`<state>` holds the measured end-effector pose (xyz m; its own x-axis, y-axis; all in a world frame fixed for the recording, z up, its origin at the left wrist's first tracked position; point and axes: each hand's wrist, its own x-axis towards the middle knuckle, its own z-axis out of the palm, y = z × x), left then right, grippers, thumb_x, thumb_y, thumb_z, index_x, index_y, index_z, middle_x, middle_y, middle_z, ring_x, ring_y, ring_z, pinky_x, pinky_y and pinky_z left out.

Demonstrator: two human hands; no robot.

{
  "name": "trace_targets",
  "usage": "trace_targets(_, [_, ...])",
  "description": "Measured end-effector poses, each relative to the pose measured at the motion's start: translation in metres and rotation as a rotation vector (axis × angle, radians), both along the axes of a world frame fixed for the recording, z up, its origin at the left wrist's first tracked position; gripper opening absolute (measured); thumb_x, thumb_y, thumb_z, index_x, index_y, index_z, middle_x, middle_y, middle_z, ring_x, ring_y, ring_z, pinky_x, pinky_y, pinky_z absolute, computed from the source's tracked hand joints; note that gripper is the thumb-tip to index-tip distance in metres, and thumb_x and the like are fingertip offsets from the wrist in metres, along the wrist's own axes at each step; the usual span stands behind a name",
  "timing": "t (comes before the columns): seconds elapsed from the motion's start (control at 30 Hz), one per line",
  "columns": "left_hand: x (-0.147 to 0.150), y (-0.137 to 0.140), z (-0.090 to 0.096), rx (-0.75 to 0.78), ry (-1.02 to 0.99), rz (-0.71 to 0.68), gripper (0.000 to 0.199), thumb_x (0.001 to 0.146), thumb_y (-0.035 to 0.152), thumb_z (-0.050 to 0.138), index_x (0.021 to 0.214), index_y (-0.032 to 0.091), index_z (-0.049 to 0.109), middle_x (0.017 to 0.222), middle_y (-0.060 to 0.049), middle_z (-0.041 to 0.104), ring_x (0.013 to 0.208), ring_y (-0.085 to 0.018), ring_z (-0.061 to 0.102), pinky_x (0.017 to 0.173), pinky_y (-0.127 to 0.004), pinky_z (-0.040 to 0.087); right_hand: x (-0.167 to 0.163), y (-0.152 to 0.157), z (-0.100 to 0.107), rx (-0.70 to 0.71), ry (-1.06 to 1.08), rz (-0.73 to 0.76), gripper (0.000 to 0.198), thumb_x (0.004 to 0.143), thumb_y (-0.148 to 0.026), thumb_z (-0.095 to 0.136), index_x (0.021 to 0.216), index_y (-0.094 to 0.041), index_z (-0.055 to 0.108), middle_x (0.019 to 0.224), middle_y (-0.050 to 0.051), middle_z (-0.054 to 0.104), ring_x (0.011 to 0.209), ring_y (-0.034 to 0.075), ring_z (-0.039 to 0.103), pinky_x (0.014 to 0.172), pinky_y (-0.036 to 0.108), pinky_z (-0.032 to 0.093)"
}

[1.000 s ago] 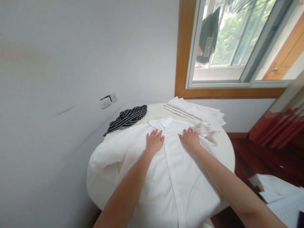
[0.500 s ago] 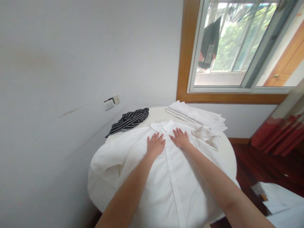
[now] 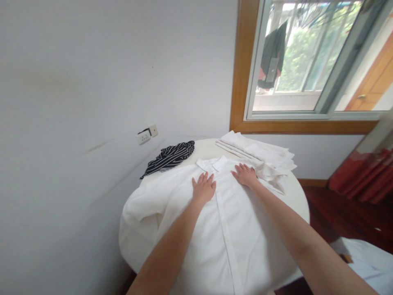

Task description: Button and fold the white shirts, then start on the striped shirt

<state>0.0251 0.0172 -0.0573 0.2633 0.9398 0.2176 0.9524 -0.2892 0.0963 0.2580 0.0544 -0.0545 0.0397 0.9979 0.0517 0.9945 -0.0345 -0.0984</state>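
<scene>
A white button-up shirt [image 3: 227, 221] lies spread face up over a round table [image 3: 302, 205], its collar [image 3: 211, 164] toward the wall. My left hand [image 3: 204, 188] rests flat on the shirt just below the collar, beside the button strip, fingers spread. On the other side, my right hand [image 3: 245, 175] lies on the shirt near the shoulder, fingers apart, holding nothing. The sleeve at the left drapes across the table, while the one at the right is bunched near the folded clothes.
Folded white clothes [image 3: 256, 147] are stacked at the table's back right. A black-and-white striped cloth [image 3: 170, 156] lies at the back left by the wall socket [image 3: 143, 137]. White items [image 3: 367, 258] sit low at the right, near a red curtain [image 3: 362, 172].
My right hand has slid to the right across the shirt, away from the collar toward the shoulder. My left hand stays in about the same place on the fabric.
</scene>
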Motion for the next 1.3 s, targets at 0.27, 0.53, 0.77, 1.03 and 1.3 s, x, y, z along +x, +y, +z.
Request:
trace_targets(0.27, [0.002,-0.001,0.000,0.031,-0.017,0.019,0.049,0.094,0.045,0.028,0.139,0.031,0.041,0.150,-0.003,0.036,0.138,-0.025,0.028,0.110,-0.060,0.018,-0.031,-0.003,0.012,0.082,-0.045,-0.067,0.053,0.094,-0.046,0.034,0.137,-0.016,0.043,0.146,0.017,0.037,0.138,0.032,0.023,0.108,0.054,0.017])
trace_targets(0.53, [-0.017,0.013,0.019,0.245,-0.039,0.133,0.040,0.094,0.023,0.030,0.122,0.014,0.057,0.126,-0.013,0.058,0.126,-0.026,0.043,0.106,-0.046,0.031,-0.073,-0.032,-0.010,0.174,0.027,0.038,0.059,0.096,-0.050,0.023,0.143,-0.017,0.036,0.151,0.015,0.029,0.140,0.031,0.020,0.109,0.054,0.014])
trace_targets(0.77, [-0.071,0.040,0.018,0.104,0.099,0.138,0.038,0.090,0.022,0.035,0.117,0.012,0.061,0.122,-0.015,0.060,0.116,-0.026,0.052,0.098,-0.036,0.040,-0.071,-0.032,-0.007,0.159,0.031,0.029,0.060,0.095,-0.050,0.022,0.144,-0.017,0.035,0.151,0.015,0.029,0.140,0.030,0.020,0.110,0.052,0.013])
trace_targets(1.03, [-0.080,0.055,0.002,-0.079,0.082,0.186,0.057,0.094,0.041,0.023,0.145,0.018,0.034,0.153,-0.010,0.027,0.140,-0.027,0.025,0.112,-0.051,0.020,-0.069,-0.034,-0.008,0.144,0.027,0.035,0.062,0.095,-0.052,0.017,0.146,-0.020,0.032,0.153,0.012,0.026,0.141,0.029,0.018,0.110,0.054,0.011])
trace_targets(1.3, [-0.087,0.057,0.011,-0.179,0.117,0.164,0.065,0.090,0.060,0.018,0.147,0.030,0.025,0.156,-0.009,0.016,0.143,-0.029,0.014,0.111,-0.060,0.012,-0.070,-0.033,-0.002,0.027,0.028,0.005,0.074,0.089,-0.068,0.012,0.150,-0.025,0.021,0.156,0.013,0.013,0.143,0.031,0.006,0.107,0.061,0.004])
